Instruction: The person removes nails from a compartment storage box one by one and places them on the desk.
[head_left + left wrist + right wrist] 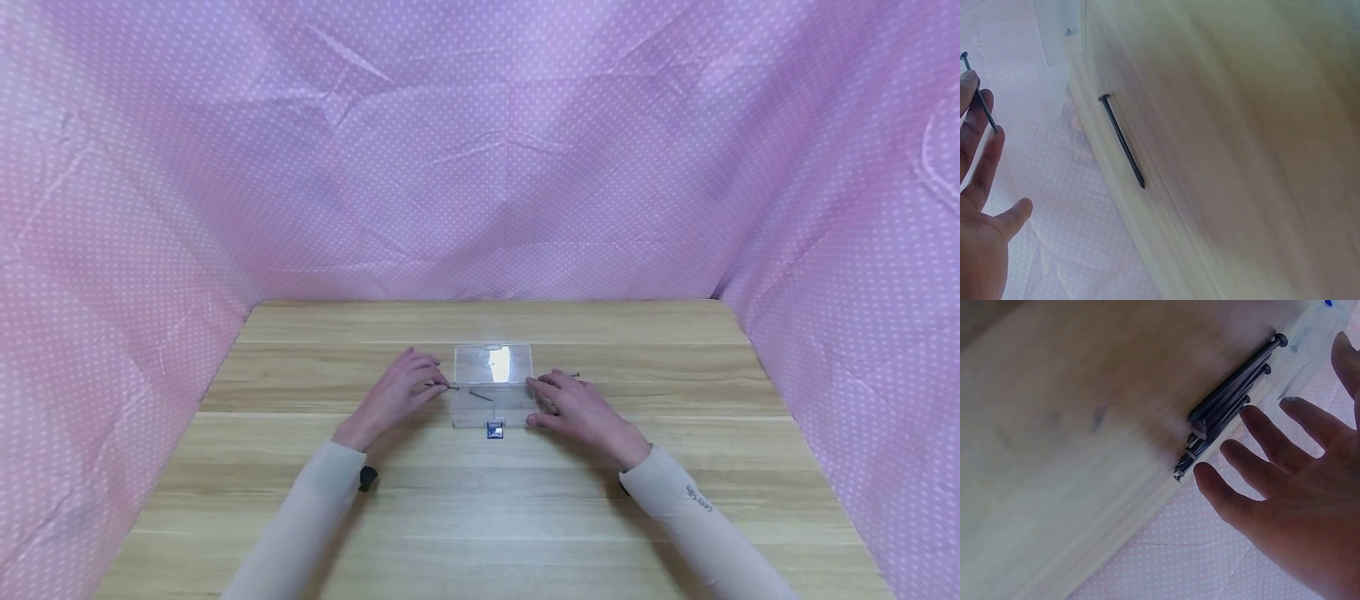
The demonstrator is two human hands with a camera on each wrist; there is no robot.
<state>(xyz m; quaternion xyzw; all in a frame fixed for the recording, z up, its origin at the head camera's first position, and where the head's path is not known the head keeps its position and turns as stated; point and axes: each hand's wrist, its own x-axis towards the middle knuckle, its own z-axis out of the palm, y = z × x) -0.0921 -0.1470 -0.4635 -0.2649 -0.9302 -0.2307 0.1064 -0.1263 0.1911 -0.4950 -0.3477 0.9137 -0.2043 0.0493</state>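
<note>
A clear plastic box [491, 414] lies on the table with its lid [476, 364] folded back. One dark nail [481, 396] lies in it. At the box's left side, my left hand [401, 387] pinches another nail [985, 107] between thumb and fingers, head end towards the box. Under that hand a single nail [1124, 144] lies on the wood. My right hand [581, 408] rests at the box's right side, thumb and forefinger touching its edge, the other fingers loosely extended. Several nails [1235, 387] lie in a bunch beneath those fingers.
A small blue and white piece [495, 431] sits at the box's front edge. The wood-grain table [480, 517] is enclosed at the back and sides by pink dotted cloth [480, 208].
</note>
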